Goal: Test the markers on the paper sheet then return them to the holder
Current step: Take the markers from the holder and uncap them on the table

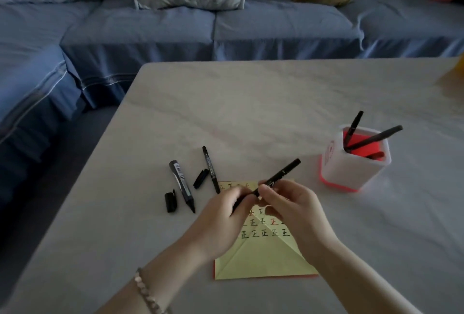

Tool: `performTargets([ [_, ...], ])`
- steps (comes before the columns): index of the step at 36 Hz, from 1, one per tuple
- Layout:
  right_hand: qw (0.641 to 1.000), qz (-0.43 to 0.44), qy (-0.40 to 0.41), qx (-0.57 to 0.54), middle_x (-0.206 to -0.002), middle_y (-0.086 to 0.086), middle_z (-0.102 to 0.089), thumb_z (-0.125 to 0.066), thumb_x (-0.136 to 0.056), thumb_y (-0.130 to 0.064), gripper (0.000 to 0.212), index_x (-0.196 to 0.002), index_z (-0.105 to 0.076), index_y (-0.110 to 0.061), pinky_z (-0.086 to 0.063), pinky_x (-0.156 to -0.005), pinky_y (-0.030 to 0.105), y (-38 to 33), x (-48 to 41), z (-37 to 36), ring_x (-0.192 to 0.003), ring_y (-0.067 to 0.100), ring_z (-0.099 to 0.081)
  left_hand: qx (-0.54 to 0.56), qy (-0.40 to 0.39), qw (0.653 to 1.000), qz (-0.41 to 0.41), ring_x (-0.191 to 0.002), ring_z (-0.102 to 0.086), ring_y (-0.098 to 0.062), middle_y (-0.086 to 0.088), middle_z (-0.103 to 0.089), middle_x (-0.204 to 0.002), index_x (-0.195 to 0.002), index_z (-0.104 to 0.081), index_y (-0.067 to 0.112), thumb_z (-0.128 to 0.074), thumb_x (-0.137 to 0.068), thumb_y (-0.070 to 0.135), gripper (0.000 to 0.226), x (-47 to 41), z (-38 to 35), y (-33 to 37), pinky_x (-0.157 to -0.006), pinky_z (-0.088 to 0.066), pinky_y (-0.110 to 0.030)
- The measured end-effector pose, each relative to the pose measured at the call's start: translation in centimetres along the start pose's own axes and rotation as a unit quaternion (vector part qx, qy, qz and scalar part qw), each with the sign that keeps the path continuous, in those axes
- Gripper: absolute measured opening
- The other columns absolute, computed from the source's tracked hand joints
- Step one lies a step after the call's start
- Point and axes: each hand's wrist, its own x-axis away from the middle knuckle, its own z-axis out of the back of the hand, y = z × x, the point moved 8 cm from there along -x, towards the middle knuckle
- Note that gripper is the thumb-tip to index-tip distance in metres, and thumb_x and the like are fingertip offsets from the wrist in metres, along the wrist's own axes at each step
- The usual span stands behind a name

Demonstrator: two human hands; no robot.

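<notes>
Both my hands hold one thin black marker (281, 174) above the yellow paper sheet (261, 258), which carries rows of black and red test marks. My left hand (226, 215) grips its lower end and my right hand (288, 203) pinches its middle; the upper end points up and right. To the left lie a thick black marker (181, 184) with its cap (170, 201) off, and a thin black marker (211, 169) with a loose cap (200, 178). The white and red holder (351, 168) stands to the right with two black markers (371, 137) leaning in it.
Everything rests on a pale marble-look table (251, 102). A blue sofa (200, 29) with cushions wraps around the far and left sides. An orange-yellow object (459, 67) sits at the table's right edge. A bead bracelet (145, 291) circles my left wrist.
</notes>
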Motion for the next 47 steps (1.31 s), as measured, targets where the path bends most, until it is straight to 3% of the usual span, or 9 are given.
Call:
performTargets([
  [7, 0.997, 0.069, 0.027, 0.015, -0.064, -0.003, -0.069, -0.057, -0.085, -0.002, 0.016, -0.075, -0.065, -0.011, -0.050, -0.060, 0.017, -0.6, 0.5, -0.1, -0.064, 0.006, -0.063, 0.015, 0.020, 1.000, 0.010, -0.049, -0.037, -0.004, 0.007, -0.047, -0.060, -0.083, -0.059, 0.025, -0.042, -0.095, 0.028, 0.021, -0.2, -0.3, 0.1, -0.049, -0.031, -0.019],
  [14, 0.996, 0.076, 0.037, -0.015, -0.063, 0.000, -0.064, -0.058, -0.085, -0.003, 0.018, -0.071, -0.065, -0.011, -0.050, -0.067, 0.027, -0.4, 0.4, -0.2, -0.067, 0.015, -0.061, 0.047, 0.047, 0.997, -0.035, -0.045, -0.031, -0.009, 0.009, -0.040, -0.050, -0.076, -0.059, 0.045, -0.046, -0.094, 0.029, 0.027, 0.2, 0.2, 0.7, -0.045, -0.026, -0.022],
  [18, 0.997, 0.072, 0.005, -0.030, -0.066, 0.001, -0.067, -0.055, -0.086, -0.001, 0.017, -0.076, -0.065, -0.010, -0.054, -0.067, 0.022, -0.5, 0.2, -1.1, -0.068, 0.014, -0.064, 0.058, 0.025, 0.998, -0.025, -0.047, -0.041, -0.001, 0.017, -0.052, -0.052, -0.084, -0.058, 0.040, -0.046, -0.093, 0.033, 0.017, 0.3, 0.4, 0.0, -0.049, -0.033, -0.018],
  [22, 0.993, 0.042, 0.051, -0.093, -0.065, -0.002, -0.061, -0.049, -0.090, -0.005, 0.019, -0.080, -0.063, -0.012, -0.053, -0.070, 0.024, -1.0, -2.0, -0.5, -0.065, 0.012, -0.060, 0.048, 0.038, 0.998, -0.008, -0.048, -0.028, -0.014, 0.007, -0.032, -0.046, -0.082, -0.050, 0.031, -0.041, -0.083, 0.054, 0.024, 0.5, 1.3, -1.3, -0.047, -0.023, -0.027],
  [27, 0.990, 0.000, -0.011, 0.139, -0.068, 0.001, -0.055, -0.054, -0.090, -0.014, 0.013, -0.089, -0.065, -0.008, -0.053, -0.076, 0.032, -1.3, -7.8, -0.7, -0.066, 0.015, -0.054, 0.145, 0.084, 0.978, 0.123, -0.058, -0.040, -0.009, 0.005, -0.048, -0.065, -0.101, -0.042, 0.020, -0.038, -0.096, 0.014, 0.009, 1.4, 3.5, -5.0, -0.059, -0.034, -0.021],
  [32, 0.929, 0.033, -0.038, 0.366, -0.071, 0.004, -0.059, -0.062, -0.085, -0.022, 0.017, -0.086, -0.067, -0.006, -0.039, -0.052, 0.024, 0.3, -11.2, -4.0, -0.059, 0.013, -0.049, 0.085, 0.155, 0.979, 0.101, -0.074, -0.052, -0.012, 0.001, -0.059, -0.088, -0.089, -0.037, 0.027, -0.040, -0.092, -0.001, 0.028, 2.0, 5.7, -6.8, -0.069, -0.042, -0.022],
  [36, 0.887, 0.052, -0.013, 0.458, -0.088, 0.015, -0.066, -0.063, -0.084, -0.022, 0.025, -0.094, -0.065, 0.001, -0.050, -0.072, 0.036, 1.5, -12.0, -5.5, -0.080, 0.029, -0.060, 0.045, 0.181, 0.979, 0.077, -0.073, -0.058, 0.000, 0.007, -0.064, -0.087, -0.089, -0.039, 0.029, -0.048, -0.092, 0.004, 0.026, 1.7, 6.6, -6.6, -0.068, -0.041, -0.007],
  [41, 0.879, 0.062, 0.009, 0.473, -0.091, 0.018, -0.067, -0.060, -0.086, -0.029, 0.033, -0.097, -0.062, 0.001, -0.051, -0.077, 0.040, 1.9, -11.4, -5.0, -0.086, 0.034, -0.061, -0.057, 0.217, 0.973, 0.052, -0.086, -0.060, -0.014, 0.001, -0.063, -0.089, -0.090, -0.057, 0.021, -0.060, -0.086, 0.009, 0.012, -0.3, 7.4, -5.5, -0.071, -0.041, -0.015],
  [47, 0.902, 0.072, 0.014, 0.426, -0.072, -0.008, -0.057, -0.058, -0.086, -0.032, 0.024, -0.103, -0.062, -0.016, -0.045, -0.058, 0.025, 1.0, -8.0, -0.8, -0.063, 0.010, -0.055, -0.210, 0.214, 0.954, -0.014, -0.093, -0.052, -0.014, 0.001, -0.058, -0.100, -0.103, -0.062, 0.010, -0.061, -0.086, 0.018, 0.018, -4.9, 5.7, -2.8, -0.084, -0.038, -0.018],
])
